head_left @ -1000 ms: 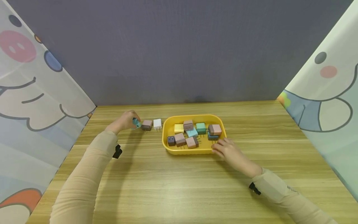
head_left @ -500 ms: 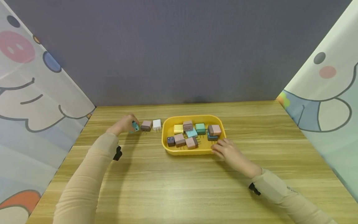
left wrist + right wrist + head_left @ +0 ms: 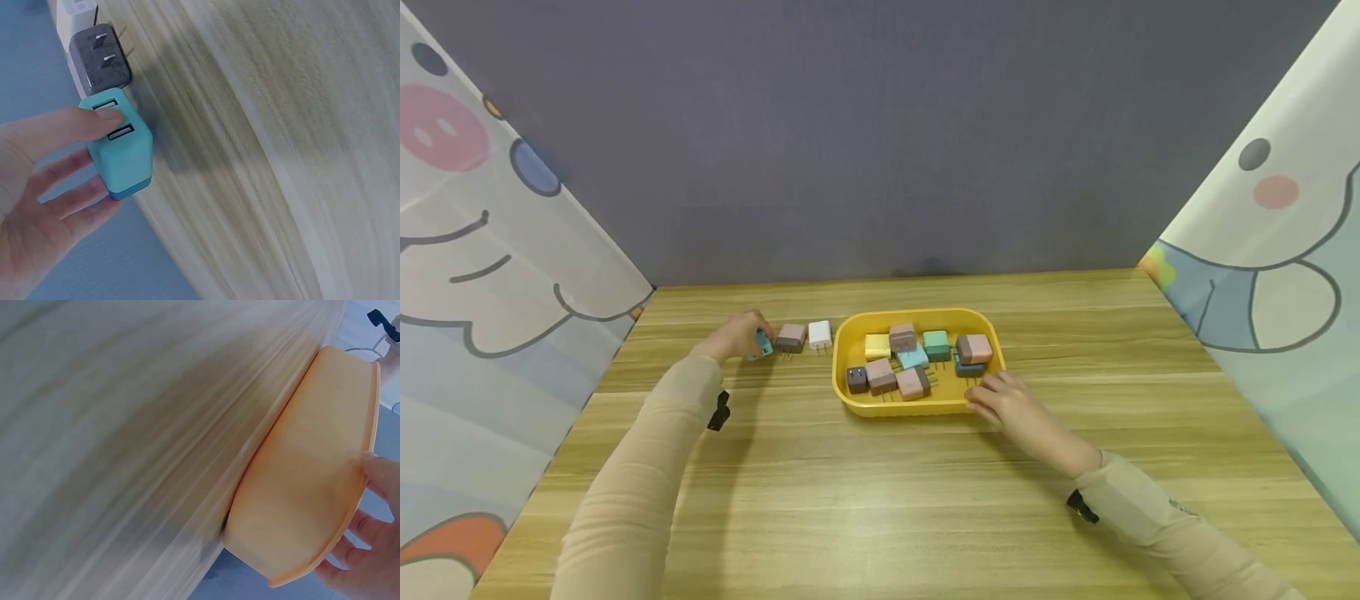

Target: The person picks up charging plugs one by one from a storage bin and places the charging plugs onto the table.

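Note:
My left hand pinches a teal USB charger plug between thumb and fingers, the thumb lying by its two USB ports. Right beside it sits a pink-and-dark-brown charger plug, prongs toward me, then a white charger plug. My right hand holds the near right corner of a yellow plastic tray; in the right wrist view its thumb and fingertips are at the rim. Several chargers lie in the tray, among them a yellow one, a green one and a black one.
The wood-grain table runs back to a dark grey panel. Cartoon-printed cloth hangs at the left side, and similar cloth at the right.
My left hand has lowered the teal charger slightly toward me and to the left, next to the pink-and-brown one. The right hand stays at the tray corner.

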Demonstrator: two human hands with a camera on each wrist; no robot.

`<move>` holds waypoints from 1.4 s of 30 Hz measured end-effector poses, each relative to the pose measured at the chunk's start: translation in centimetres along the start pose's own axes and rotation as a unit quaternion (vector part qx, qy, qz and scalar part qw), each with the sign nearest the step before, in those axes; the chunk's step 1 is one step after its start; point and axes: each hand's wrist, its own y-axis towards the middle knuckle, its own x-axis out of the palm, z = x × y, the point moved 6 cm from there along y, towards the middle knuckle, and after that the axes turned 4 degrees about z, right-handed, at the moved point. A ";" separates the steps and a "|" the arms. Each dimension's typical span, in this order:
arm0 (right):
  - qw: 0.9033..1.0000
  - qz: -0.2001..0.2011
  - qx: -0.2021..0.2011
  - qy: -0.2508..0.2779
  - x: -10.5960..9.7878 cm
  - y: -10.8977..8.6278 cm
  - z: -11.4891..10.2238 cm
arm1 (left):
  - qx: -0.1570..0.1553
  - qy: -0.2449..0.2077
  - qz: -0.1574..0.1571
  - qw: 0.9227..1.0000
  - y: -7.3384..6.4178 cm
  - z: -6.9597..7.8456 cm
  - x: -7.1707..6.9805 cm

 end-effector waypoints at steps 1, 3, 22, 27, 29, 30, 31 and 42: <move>1.000 0.000 0.000 0.001 0.0 0.0 0.0 | -0.001 0.001 0.000 1.000 0.0 -0.1 0.1; 1.000 -0.002 0.002 0.002 0.0 0.0 0.0 | -0.002 0.001 -0.002 1.000 0.1 -0.3 0.2; 1.000 -0.004 0.002 0.006 0.0 0.0 -0.1 | -0.005 0.000 -0.002 1.000 0.3 -1.3 1.0; 1.000 -0.004 0.002 0.007 0.0 0.0 -0.1 | 0.003 0.006 0.007 1.000 0.3 -1.2 0.9; 1.000 -0.002 0.000 0.006 0.0 0.0 -0.1 | 0.000 0.010 0.008 1.000 0.4 -1.3 0.9; 1.000 -0.001 -0.002 0.006 0.0 0.0 -0.1 | 0.002 0.014 0.015 1.000 0.5 -1.4 1.0; 1.000 -0.001 -0.003 0.006 0.0 0.0 -0.1 | 0.002 0.016 0.016 1.000 0.5 -1.4 1.1; 1.000 0.006 -0.006 0.003 0.0 0.0 -0.1 | -0.004 0.023 0.019 1.000 0.7 -1.4 1.4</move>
